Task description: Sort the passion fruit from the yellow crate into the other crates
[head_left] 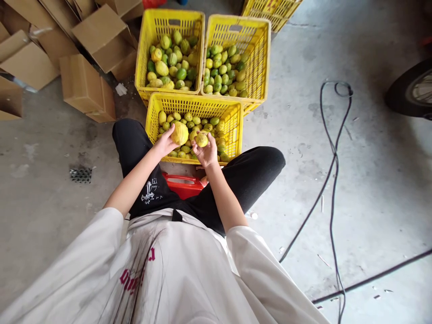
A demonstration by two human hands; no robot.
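Note:
My left hand (165, 143) is closed around a large, ridged yellow lemon (180, 133). Beside it, my right hand (207, 152) grips a smaller yellow lemon (202, 139) with brownish marks. Both hands are above the near yellow crate (238, 135), which holds many yellow-green lemons (214, 121). The two held fruits are apart from each other. Behind stand a left crate (139, 67) with larger yellow and green fruits (162, 68) and a right crate (266, 63) with smaller ones (224, 69).
Cardboard boxes (84, 85) are piled at the upper left. Another yellow crate (273, 11) stands at the back. Black cable (332, 180) loops over the concrete floor at right, near a wheel (410, 92). A red plastic stool (184, 184) is between my legs.

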